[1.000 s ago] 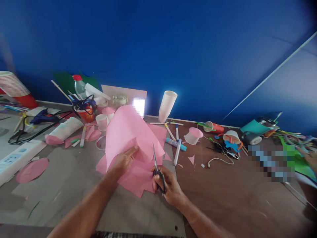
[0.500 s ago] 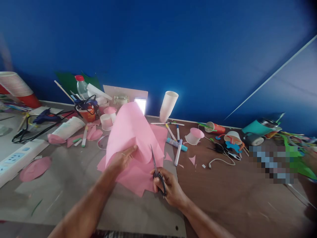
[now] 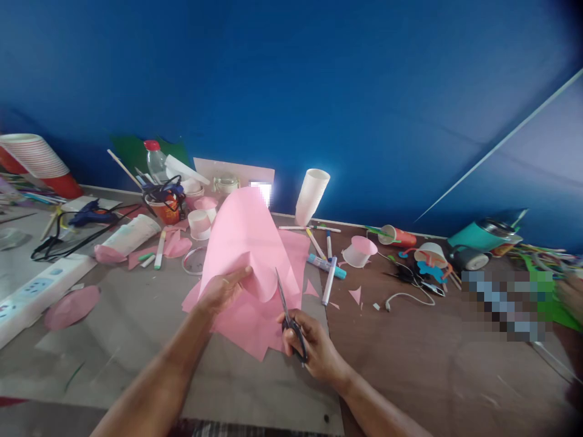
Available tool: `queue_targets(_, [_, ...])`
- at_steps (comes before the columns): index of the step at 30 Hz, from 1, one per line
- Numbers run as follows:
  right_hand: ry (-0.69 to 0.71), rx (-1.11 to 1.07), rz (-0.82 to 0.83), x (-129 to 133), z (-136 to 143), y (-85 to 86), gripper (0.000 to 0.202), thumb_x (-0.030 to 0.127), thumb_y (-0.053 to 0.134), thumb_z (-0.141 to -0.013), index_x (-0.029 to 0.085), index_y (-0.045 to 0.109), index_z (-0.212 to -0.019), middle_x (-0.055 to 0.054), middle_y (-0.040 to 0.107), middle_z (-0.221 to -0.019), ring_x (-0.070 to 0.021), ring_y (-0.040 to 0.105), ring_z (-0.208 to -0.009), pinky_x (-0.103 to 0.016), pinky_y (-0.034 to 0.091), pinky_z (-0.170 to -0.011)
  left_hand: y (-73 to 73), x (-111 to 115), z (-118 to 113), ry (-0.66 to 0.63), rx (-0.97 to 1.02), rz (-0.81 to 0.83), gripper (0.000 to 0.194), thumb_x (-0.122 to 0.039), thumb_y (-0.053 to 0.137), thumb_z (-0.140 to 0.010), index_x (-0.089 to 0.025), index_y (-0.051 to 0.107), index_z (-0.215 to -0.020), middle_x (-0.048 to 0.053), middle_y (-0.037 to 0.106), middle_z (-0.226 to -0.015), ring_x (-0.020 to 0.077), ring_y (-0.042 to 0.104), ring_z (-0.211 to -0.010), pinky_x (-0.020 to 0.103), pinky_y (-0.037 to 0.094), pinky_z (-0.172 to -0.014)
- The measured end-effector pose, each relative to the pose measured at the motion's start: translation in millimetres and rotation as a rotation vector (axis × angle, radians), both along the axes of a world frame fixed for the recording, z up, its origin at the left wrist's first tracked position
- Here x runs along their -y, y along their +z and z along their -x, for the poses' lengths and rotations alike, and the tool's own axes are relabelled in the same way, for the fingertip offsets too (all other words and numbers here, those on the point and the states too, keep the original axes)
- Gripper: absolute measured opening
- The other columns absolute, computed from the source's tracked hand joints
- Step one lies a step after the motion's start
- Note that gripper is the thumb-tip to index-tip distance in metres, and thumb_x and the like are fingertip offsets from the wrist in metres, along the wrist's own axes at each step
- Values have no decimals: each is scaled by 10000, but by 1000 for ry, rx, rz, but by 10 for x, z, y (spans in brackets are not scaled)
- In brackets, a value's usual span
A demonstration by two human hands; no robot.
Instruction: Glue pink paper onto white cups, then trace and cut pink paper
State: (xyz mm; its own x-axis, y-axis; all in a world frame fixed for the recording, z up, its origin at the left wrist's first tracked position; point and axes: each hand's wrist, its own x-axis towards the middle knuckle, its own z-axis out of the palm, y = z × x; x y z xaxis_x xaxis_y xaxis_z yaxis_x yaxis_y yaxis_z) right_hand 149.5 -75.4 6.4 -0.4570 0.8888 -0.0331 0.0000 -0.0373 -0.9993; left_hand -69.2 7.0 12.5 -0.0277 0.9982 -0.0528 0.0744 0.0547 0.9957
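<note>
My left hand (image 3: 224, 292) is closed on a large curled sheet of pink paper (image 3: 243, 224), its thumb pressing near a fold. In my right hand (image 3: 307, 340) is a pair of scissors (image 3: 291, 325) with dark handles, fingers wrapped round the loops. Its blades point up and away from me, right beside the sheet's curled lower edge; I cannot tell whether they touch it. Beneath lies more pink paper (image 3: 255, 340) on a grey board (image 3: 218, 388). Small pink scraps (image 3: 310, 287) lie to the right of it.
Markers (image 3: 330, 281) and a pink-topped paper cup (image 3: 357, 255) lie to the right. A stack of white cups (image 3: 312, 197) leans near the blue wall. At left are a power strip (image 3: 40, 291) and a glue gun (image 3: 93, 212). Another person's hand (image 3: 571, 297) shows at far right.
The view has shifted slightly, so things sit a little further right. My hands keep nearly the same hold on the pink paper and the scissors.
</note>
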Motion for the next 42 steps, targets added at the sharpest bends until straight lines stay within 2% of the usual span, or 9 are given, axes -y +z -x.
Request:
queue_targets(4, [6,-5,1,6,0,2,534,679,570,-841,175,597,-1013,38,503,-546,-108,421,-486,-233,345,-493,52,19,-29,17,286,115,421,-535,805,-598,-209,751,-860,86,777,-999,308,687,-1065,382,589,-916])
queue_targets(8, [14,5,10,10,-1,17,534,682,583,-831,178,601,-1006,40,498,-546,-105,415,-483,-232,337,-489,80,22,-33,8,402,150,347,-425,827,-593,-181,737,-824,66,785,-948,284,702,-1032,369,566,-956])
queue_targets(16, [5,-12,11,12,-1,0,537,676,589,-832,170,595,-1014,41,502,-552,-105,428,-489,-234,355,-500,84,30,-27,-16,412,141,273,-371,790,-664,-171,723,-837,39,787,-941,260,700,-1030,344,550,-978])
queue_targets(23, [-1,-24,5,7,7,-27,546,688,577,-834,176,602,-1022,40,504,-542,-105,423,-481,-234,356,-494,68,21,-31,18,348,151,355,-472,834,-567,-212,728,-784,70,785,-947,284,702,-1037,393,562,-979])
queue_targets(27, [2,-21,12,5,2,-23,543,694,572,-833,180,597,-1005,44,495,-541,-102,413,-480,-233,347,-491,38,13,-19,1,350,144,371,-475,828,-588,-212,739,-835,83,781,-976,285,702,-1038,396,568,-963])
queue_targets(33, [-3,-37,34,0,4,-42,542,685,601,-821,172,597,-996,47,496,-538,-92,413,-473,-223,334,-475,-1,3,3,-22,364,158,254,-412,783,-663,-224,736,-827,64,773,-1037,262,700,-1053,386,532,-1022])
queue_targets(39, [-4,-40,58,-5,5,-51,564,700,619,-798,170,600,-989,52,495,-534,-85,408,-466,-216,316,-476,-11,-10,23,-25,438,178,277,-363,805,-657,-176,737,-850,60,786,-961,285,700,-1052,390,527,-1020])
queue_targets(42, [14,-56,65,-15,-4,-35,598,726,592,-799,157,606,-982,44,517,-525,-80,393,-461,-215,300,-475,-22,-8,27,-22,457,203,191,-313,779,-697,-168,735,-812,60,789,-918,287,701,-1041,369,528,-996])
